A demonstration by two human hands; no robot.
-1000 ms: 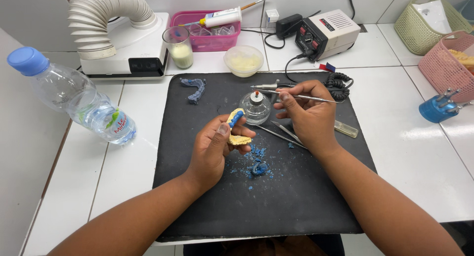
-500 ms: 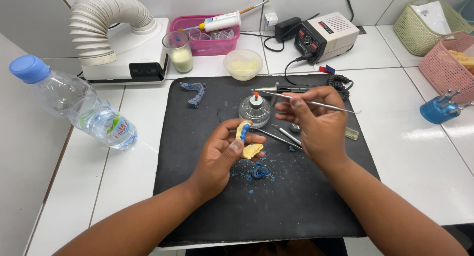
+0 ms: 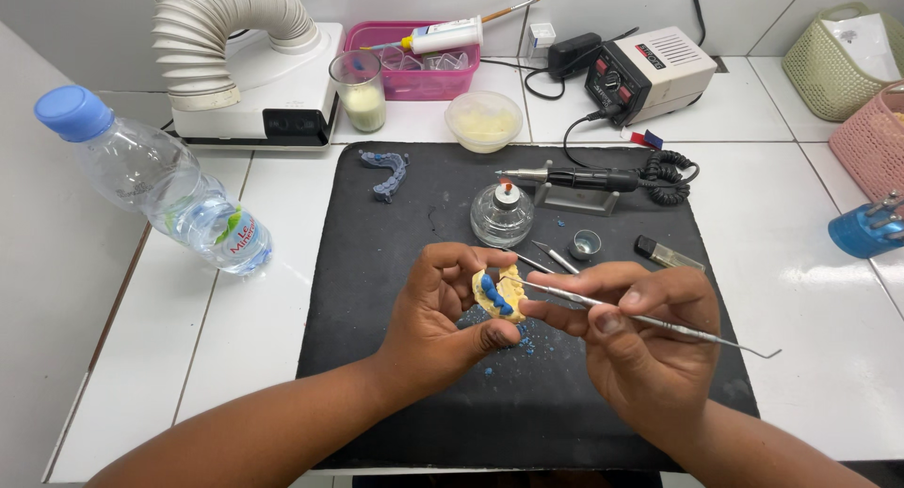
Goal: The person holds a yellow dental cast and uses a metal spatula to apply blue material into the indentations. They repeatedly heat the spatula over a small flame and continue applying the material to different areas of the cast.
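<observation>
Your left hand (image 3: 438,318) is closed around a small yellow dental cast (image 3: 499,294) that carries a strip of blue wax (image 3: 492,291), thumb beneath and fingers curled over the top, so the cast sits raised above the near middle of the black mat (image 3: 377,262). Your right hand (image 3: 640,337) pinches a thin metal carving instrument (image 3: 659,322) between thumb and fingers — its near tip meets the cast at the wax, its far end juts out to the right over the mat's edge. Blue wax crumbs (image 3: 513,347) lie scattered on the mat just under both hands. Farther back on the mat stand a glass spirit lamp (image 3: 502,215), a small metal cup (image 3: 585,244) beside it, and a handpiece (image 3: 584,178) resting on its stand; a separate blue wax arch (image 3: 385,172) lies near the mat's far left corner. Left of the mat, a plastic water bottle (image 3: 160,182) lies on the white tiles. At the rear — a corrugated suction hose (image 3: 221,31), a pink tray (image 3: 414,59) and a control box (image 3: 650,73).
</observation>
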